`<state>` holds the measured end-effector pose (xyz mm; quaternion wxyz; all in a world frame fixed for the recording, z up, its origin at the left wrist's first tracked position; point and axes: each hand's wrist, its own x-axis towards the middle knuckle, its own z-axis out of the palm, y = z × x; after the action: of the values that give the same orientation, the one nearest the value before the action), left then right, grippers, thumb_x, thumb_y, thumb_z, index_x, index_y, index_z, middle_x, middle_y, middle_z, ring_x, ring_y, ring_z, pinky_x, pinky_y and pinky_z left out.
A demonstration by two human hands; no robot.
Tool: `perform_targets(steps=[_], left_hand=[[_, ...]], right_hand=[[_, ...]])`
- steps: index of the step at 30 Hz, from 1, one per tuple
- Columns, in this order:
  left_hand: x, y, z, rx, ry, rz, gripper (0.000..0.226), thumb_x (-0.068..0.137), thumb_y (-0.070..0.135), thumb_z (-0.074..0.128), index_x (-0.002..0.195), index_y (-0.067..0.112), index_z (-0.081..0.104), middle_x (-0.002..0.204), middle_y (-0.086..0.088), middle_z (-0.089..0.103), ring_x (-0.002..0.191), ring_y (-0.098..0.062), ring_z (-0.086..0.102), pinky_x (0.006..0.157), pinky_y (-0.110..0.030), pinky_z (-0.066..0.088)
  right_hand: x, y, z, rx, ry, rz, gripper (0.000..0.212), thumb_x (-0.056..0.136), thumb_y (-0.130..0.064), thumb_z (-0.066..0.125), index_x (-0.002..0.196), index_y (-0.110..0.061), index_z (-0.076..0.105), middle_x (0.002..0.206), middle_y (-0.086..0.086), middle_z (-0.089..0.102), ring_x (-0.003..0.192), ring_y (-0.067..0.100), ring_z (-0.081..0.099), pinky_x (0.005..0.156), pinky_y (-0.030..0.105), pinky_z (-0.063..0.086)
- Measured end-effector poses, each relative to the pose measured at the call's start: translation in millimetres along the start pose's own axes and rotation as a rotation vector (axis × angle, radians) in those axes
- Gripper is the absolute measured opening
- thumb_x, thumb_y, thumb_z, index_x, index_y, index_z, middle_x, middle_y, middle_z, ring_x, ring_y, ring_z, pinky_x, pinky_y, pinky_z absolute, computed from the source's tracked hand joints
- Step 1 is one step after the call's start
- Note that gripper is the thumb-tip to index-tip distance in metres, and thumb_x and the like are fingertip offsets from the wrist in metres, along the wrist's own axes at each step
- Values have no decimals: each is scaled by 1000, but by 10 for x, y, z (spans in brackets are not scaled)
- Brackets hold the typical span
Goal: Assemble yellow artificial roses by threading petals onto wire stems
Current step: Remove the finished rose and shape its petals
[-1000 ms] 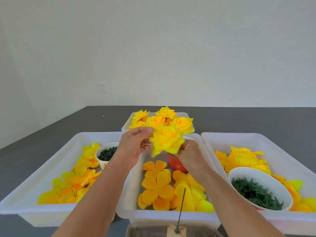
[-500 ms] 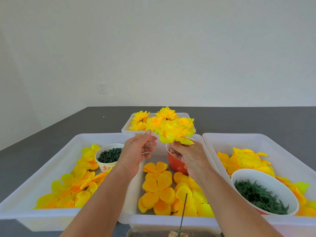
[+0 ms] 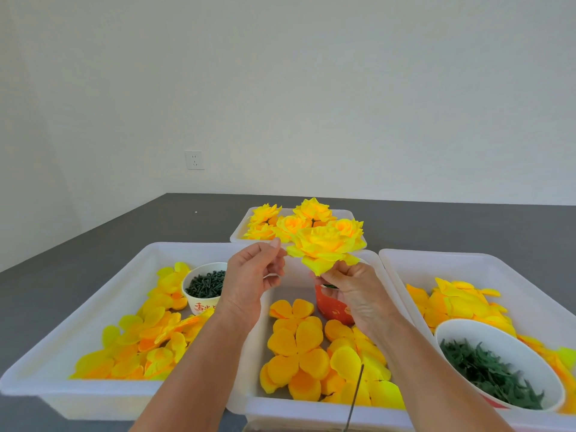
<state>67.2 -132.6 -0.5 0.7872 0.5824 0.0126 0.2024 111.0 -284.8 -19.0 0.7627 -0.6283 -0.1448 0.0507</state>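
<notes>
Bright, even, diffuse daylight; soft weak shadows only, no glare. Mostly sharp throughout (slight softness at near bottom edge). Wide-angle bowing toward edges, mild corner vignetting on the wall (image 3: 311,88).

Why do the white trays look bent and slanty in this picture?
Head view: the wide-angle lens splays the left tray and right tray outward at the edges; lighting is soft and even, and the held rose looks sharp.

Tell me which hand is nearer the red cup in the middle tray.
Right. The right hand is directly above the red cup, overlapping it in view, and holds the rose; the left hand is off to the cup's left.
</notes>
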Motion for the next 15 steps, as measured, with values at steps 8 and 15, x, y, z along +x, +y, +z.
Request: perform_targets(steps=[8, 15], left_hand=[[-25, -24, 14, 104, 1, -28, 22, 77, 22, 70, 62, 8, 62, 60, -5, 55, 54, -12, 45, 54, -25, 38], [-3, -36, -24, -35, -63, -141, 10, 79, 9, 66, 71, 11, 60, 61, -3, 59, 56, -11, 54, 51, -20, 48]], right_hand=[[5, 34, -2, -161, 14, -139, 7, 85, -11, 65, 90, -13, 70, 72, -8, 71, 67, -1, 62, 63, 9, 47], [-10, 31, -5, -187, 28, -196, 10, 80, -7, 68, 87, -13, 72, 75, -6, 70, 65, -6, 62, 60, 4, 44]])
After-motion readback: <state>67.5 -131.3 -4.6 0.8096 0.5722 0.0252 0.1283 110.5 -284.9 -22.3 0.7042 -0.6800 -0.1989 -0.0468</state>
